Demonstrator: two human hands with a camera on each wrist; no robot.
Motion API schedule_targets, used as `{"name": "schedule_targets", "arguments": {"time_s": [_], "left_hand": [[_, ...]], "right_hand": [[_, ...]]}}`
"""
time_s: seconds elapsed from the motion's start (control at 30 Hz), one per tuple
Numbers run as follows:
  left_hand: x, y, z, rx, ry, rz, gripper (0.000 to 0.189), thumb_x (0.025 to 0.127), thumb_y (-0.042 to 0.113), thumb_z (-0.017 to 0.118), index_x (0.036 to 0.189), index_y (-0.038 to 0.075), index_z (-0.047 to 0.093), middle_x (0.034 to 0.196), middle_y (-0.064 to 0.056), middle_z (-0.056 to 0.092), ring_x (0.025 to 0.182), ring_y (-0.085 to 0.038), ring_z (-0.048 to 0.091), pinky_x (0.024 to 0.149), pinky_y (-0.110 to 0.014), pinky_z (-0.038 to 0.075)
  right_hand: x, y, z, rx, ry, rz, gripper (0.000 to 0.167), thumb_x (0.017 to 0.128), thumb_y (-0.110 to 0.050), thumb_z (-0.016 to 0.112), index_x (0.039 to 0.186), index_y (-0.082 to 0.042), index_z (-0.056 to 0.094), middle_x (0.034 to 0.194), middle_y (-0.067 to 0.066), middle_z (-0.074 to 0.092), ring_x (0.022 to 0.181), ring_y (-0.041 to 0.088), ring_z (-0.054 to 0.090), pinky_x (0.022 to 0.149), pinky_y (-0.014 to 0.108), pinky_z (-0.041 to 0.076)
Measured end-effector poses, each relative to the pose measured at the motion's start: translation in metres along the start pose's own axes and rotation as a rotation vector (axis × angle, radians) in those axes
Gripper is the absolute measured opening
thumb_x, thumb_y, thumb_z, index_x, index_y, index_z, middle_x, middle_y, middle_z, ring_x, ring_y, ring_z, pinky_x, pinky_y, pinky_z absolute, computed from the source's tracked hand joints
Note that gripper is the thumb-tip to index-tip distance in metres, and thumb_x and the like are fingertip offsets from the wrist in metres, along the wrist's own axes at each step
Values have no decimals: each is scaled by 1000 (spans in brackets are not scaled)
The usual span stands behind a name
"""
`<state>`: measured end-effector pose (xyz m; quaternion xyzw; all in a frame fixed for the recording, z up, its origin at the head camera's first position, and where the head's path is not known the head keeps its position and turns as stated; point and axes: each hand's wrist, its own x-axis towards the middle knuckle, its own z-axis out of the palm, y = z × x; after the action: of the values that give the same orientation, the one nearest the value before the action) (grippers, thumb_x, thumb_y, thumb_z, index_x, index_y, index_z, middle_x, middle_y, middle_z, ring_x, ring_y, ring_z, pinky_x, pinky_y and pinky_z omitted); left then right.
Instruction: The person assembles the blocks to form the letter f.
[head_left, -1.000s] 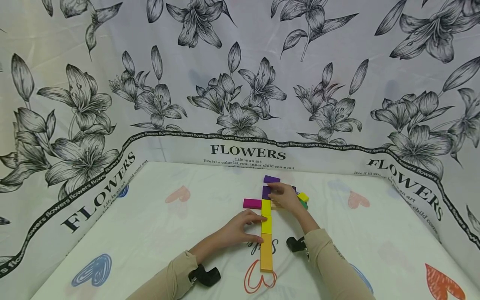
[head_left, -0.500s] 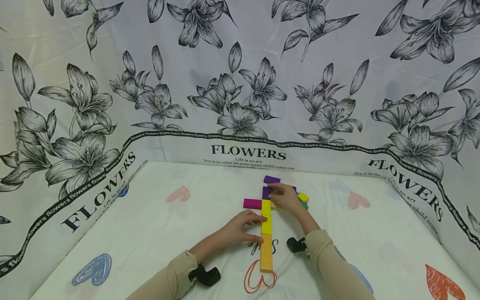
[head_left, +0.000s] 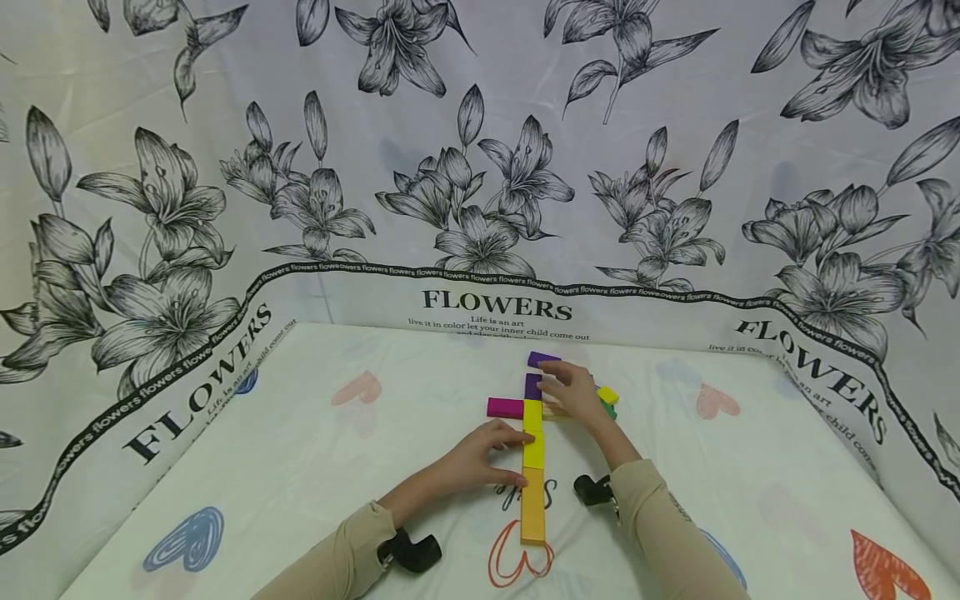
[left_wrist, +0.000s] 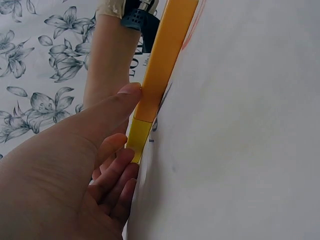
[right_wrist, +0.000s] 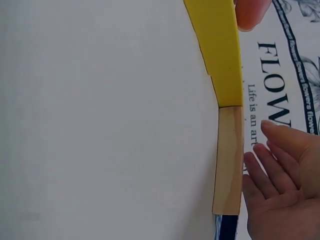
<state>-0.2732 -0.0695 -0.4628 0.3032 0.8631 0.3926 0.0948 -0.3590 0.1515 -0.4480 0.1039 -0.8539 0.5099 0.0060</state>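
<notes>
A straight row of toy blocks runs away from me in the head view. Its orange block (head_left: 533, 508) is nearest, followed by yellow blocks (head_left: 533, 448) and a purple block (head_left: 532, 386). My left hand (head_left: 472, 458) lies at the row's left side, thumb by the orange block and index finger touching a yellow one. Over the far end, my right hand (head_left: 576, 393) has its fingers extended beside the purple block. The right wrist view shows those fingers spread next to a plain wooden block (right_wrist: 229, 160), holding nothing. Part of the far end is hidden behind my right hand.
A magenta block (head_left: 506, 407) sticks out left of the row. Another purple block (head_left: 543, 359) lies farther back. Right of my right hand are a yellow block (head_left: 607, 395) and a green one (head_left: 612, 410). A flower-printed curtain (head_left: 480, 183) hangs behind the table.
My right hand has shifted slightly up and away from the near purple block, and its fingers have parted. My left hand and the row of blocks stay where they were.
</notes>
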Motion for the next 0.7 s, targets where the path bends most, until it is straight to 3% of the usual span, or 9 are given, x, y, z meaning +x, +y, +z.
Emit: {"name": "schedule_targets", "arguments": {"time_s": [0.33,0.53,0.7], "left_hand": [[0,0,0,-8,-6,-6,57,80,38,79,133,27,60,121,7,57,111,-9,49,101,-28,43],[0,-1,1,-2,-2,4,57,80,38,80,132,26,61,121,5,57,111,-9,50,100,-28,43],[0,-1,1,0,3,0,57,80,38,79,132,27,61,122,6,57,112,-9,50,101,-29,43]], "right_hand": [[5,-2,-4,-11,86,27,46,94,-18,64,138,-8,54,146,12,51,142,34,38,118,51,28],[11,0,-8,-46,148,44,47,92,-10,65,138,-5,53,147,16,49,141,36,38,116,51,30],[15,2,-12,-78,151,38,47,92,-9,65,137,-4,53,146,18,50,140,36,40,114,51,33]]}}
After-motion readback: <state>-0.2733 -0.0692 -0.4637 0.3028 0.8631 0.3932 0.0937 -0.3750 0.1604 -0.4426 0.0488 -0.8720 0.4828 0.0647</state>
